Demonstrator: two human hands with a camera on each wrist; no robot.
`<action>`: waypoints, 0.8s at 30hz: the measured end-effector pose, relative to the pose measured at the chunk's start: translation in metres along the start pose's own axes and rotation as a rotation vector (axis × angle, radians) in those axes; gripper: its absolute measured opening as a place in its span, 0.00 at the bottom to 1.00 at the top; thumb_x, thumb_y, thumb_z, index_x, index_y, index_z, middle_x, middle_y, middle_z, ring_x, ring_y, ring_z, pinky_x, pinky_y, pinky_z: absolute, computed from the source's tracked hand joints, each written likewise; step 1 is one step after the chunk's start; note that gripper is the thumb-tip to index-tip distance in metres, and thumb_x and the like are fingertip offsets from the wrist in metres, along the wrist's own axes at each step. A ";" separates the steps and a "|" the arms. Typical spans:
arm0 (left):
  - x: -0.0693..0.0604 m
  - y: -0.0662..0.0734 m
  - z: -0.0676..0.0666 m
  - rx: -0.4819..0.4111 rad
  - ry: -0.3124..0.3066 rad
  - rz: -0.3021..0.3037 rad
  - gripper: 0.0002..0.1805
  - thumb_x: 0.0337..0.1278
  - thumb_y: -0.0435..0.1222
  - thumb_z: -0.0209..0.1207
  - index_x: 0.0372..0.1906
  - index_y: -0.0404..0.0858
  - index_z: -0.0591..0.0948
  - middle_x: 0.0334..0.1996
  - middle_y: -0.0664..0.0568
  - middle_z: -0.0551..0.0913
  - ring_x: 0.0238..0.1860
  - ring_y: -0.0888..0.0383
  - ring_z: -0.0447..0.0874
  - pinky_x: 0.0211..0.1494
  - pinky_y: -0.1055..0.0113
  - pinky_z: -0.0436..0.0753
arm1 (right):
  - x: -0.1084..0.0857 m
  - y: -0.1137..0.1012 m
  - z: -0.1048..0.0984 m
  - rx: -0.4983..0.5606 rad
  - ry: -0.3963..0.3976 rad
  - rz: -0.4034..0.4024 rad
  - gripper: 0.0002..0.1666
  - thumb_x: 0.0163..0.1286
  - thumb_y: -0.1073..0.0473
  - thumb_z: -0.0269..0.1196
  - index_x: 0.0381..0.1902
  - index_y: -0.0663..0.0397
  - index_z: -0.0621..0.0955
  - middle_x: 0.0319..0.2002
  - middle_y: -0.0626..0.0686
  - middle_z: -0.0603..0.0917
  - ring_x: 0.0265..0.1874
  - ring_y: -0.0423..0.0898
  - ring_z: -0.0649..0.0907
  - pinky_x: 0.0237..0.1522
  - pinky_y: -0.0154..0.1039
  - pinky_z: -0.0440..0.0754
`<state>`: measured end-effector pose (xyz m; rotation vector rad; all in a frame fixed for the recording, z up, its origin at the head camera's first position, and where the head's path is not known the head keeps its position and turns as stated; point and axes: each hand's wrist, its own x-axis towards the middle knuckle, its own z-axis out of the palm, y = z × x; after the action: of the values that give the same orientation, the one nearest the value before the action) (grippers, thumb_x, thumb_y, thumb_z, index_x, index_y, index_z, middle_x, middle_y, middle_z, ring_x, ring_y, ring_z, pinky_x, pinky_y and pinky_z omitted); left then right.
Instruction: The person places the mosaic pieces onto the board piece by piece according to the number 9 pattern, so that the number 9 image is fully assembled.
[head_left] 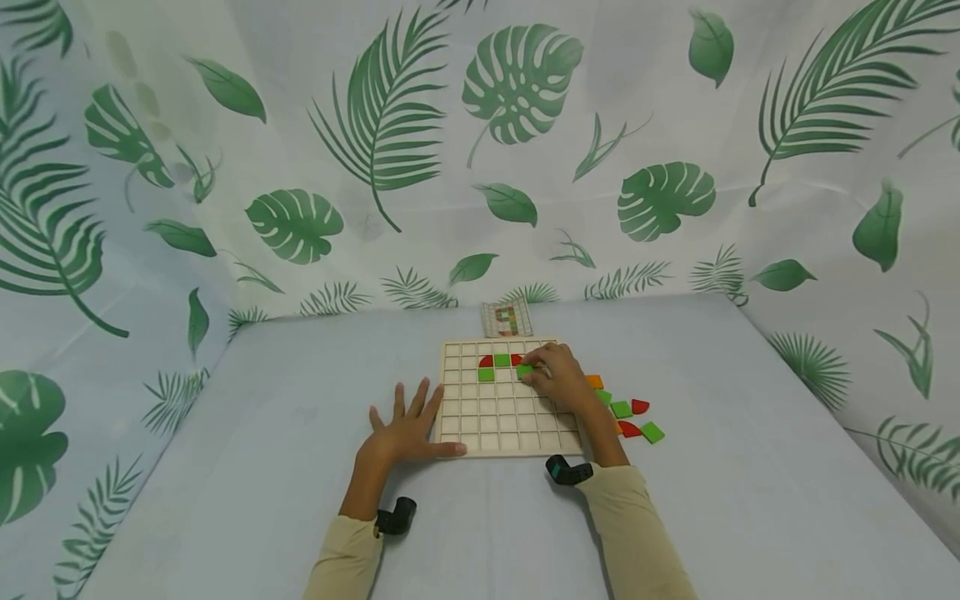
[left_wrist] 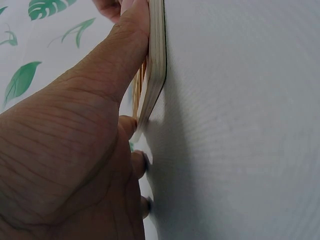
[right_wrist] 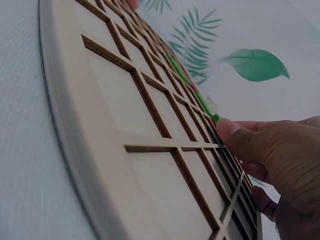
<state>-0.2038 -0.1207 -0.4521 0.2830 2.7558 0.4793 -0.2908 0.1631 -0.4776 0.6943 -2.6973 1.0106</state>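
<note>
A wooden grid board (head_left: pixel 491 427) lies on the table. My left hand (head_left: pixel 405 435) has its fingers spread beside the board's left edge, the thumb resting on the front left corner. Thumb and fingers of my right hand (head_left: pixel 561 379) pinch a green square tile (head_left: pixel 523 372) at a cell in the upper part of the grid; the right wrist view shows the green tile (right_wrist: pixel 216 119) at the thumb tip. Set in the cells are a red rounded tile (head_left: pixel 486 362), a green square (head_left: pixel 502 361), another red tile (head_left: pixel 516 360), partly covered by fingers, and a green square (head_left: pixel 486 375).
Behind the board sits a small pattern card (head_left: pixel 492 320) with a printed grid of coloured shapes. Several loose tiles lie right of the board, including a green square (head_left: pixel 652 432), a red rounded tile (head_left: pixel 640 407) and an orange tile (head_left: pixel 595 382). A leaf-print curtain surrounds the table.
</note>
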 end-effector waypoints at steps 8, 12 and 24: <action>0.000 0.001 -0.003 0.006 0.000 -0.001 0.59 0.49 0.68 0.60 0.79 0.47 0.46 0.80 0.46 0.37 0.77 0.34 0.25 0.66 0.22 0.37 | 0.003 -0.006 0.003 -0.056 -0.021 0.102 0.15 0.67 0.55 0.66 0.47 0.56 0.83 0.47 0.58 0.81 0.52 0.57 0.73 0.54 0.59 0.69; 0.000 0.001 -0.003 0.008 -0.003 -0.006 0.59 0.49 0.68 0.60 0.79 0.48 0.46 0.80 0.47 0.37 0.77 0.35 0.25 0.66 0.22 0.37 | 0.004 -0.008 0.003 -0.059 -0.015 0.112 0.14 0.67 0.54 0.66 0.46 0.55 0.84 0.46 0.57 0.81 0.51 0.57 0.73 0.52 0.59 0.69; 0.002 -0.001 0.000 0.006 -0.006 -0.009 0.60 0.48 0.69 0.60 0.79 0.49 0.45 0.80 0.48 0.36 0.77 0.35 0.24 0.66 0.22 0.36 | 0.004 -0.009 0.006 -0.067 -0.018 0.141 0.14 0.66 0.53 0.67 0.46 0.54 0.85 0.46 0.56 0.81 0.52 0.56 0.73 0.55 0.60 0.68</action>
<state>-0.2063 -0.1215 -0.4530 0.2726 2.7520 0.4674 -0.2899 0.1518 -0.4763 0.5092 -2.8147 0.9436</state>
